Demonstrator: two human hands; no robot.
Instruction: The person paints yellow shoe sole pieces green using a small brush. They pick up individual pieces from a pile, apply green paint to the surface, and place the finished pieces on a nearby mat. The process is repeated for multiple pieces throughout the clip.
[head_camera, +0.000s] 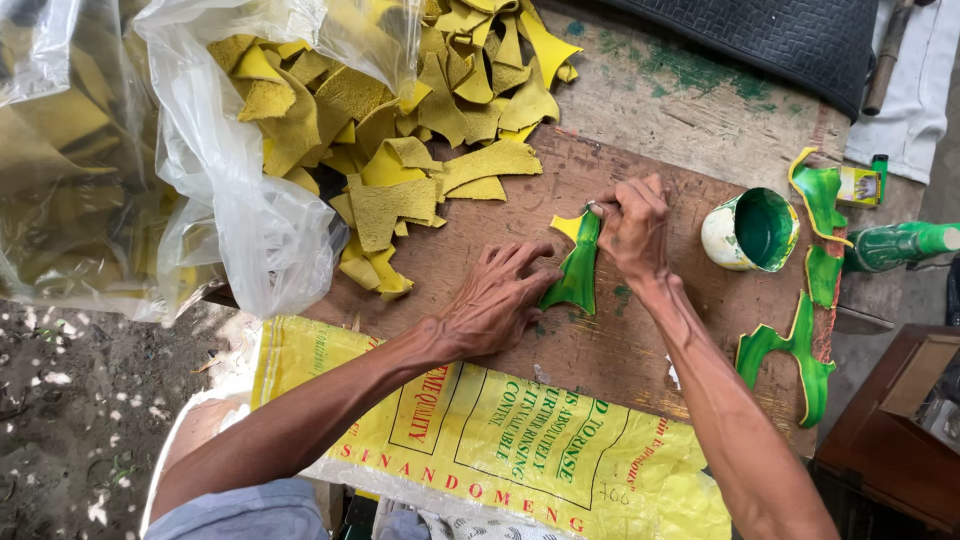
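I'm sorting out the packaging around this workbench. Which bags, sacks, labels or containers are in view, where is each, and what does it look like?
Woven sack: spread along the near bench edge, yellow with red and green print.
Clear plastic bags: upper left, crumpled, holding yellow cutouts.
Small box: far right, yellow and green.
Paint tin: right of the right hand, white outside, green inside.
Left hand: pressing a green-painted piece.

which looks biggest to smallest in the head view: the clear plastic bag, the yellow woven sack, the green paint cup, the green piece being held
1. Clear plastic bag
2. Yellow woven sack, close in spread, so the top two are unsure
3. Green piece under both hands
4. Green paint cup, similar to the piece
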